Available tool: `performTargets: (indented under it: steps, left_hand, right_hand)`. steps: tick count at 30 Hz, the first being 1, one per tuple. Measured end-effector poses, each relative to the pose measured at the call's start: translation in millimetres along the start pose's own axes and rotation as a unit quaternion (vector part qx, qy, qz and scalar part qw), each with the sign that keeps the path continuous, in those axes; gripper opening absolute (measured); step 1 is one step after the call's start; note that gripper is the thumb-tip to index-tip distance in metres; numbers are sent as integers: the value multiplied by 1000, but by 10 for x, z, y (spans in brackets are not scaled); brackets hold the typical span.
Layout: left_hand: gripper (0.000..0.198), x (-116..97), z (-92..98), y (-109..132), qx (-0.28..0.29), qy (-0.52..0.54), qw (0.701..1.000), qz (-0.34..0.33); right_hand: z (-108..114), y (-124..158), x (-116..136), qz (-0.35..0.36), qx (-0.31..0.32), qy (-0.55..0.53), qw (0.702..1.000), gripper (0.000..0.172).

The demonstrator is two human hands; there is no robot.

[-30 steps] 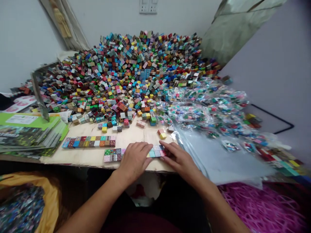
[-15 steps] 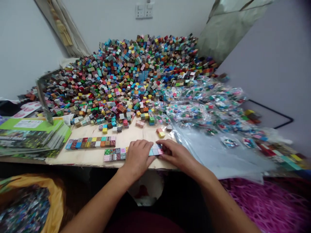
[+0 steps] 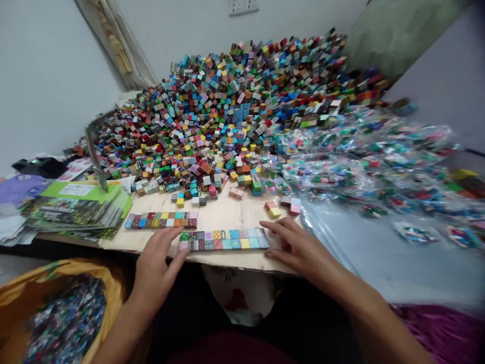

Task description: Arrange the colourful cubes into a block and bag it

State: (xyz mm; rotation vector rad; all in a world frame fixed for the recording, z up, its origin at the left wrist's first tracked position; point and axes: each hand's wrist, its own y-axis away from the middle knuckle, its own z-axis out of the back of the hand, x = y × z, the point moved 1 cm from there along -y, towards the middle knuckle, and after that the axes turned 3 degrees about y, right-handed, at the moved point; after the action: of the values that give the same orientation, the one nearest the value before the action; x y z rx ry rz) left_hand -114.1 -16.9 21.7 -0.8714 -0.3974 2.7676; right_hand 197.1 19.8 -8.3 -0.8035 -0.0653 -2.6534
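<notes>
A double row of small patterned cubes (image 3: 222,239) lies near the table's front edge. At its left end is my left hand (image 3: 157,263), thumb and index apart around the corner; whether they touch the cubes I cannot tell. My right hand (image 3: 299,245) hovers just off the right end, fingers spread, holding nothing visible. A second double row of cubes (image 3: 161,220) sits behind and to the left. Just beyond my right fingers are a red and yellow pair of cubes (image 3: 272,209) and a pink and blue cube (image 3: 294,206).
A big heap of loose cubes (image 3: 212,111) fills the table's back. To the right are filled clear packets (image 3: 333,172) and flat plastic bags (image 3: 341,232). Green printed leaflets (image 3: 76,202) are stacked at left. A yellow-lined bin (image 3: 113,298) of packets stands below left.
My left hand has gone from the row's middle to its left end, uncovering the cubes. The right hand has drawn off the right end. A pink and blue cube now shows behind it. The view has shifted.
</notes>
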Motion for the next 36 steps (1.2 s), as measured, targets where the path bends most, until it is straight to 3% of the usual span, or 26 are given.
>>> performTargets:
  steps: [2,5,10,18,21,25,31,36]
  left_hand:
    - [35,163,83,138,16,42,996,74]
    - [36,221,41,253,42,115,984,129]
    - [36,146,-100,283,11,147,978,145]
    - [42,120,-161,333,-44,173,972,155]
    - [39,110,-99,376,-61,199,963,168]
    - [35,167,153,400,-109,232,949,183]
    - [36,642,607,222,-208,275,919,192]
    - [38,1112,672,35,-253,282,904,197]
  right_hand:
    - [-31,-19,-2,9,8,-4,1000,49]
    - [-31,-54,-10,16,21,-6,1000,42]
    - [-79,-88,7,10,32,-7,999,42]
    - [-187,-74,-24,19,7,1,1000,46]
    - [-163,-36,14,28,2,11,1000,46]
    - [-95,-152,227,71,-9,13,997,46]
    - [-268,-820,877,131,-24,3,991,42]
    - [-513,-1243,1182,123,-20,24,992,43]
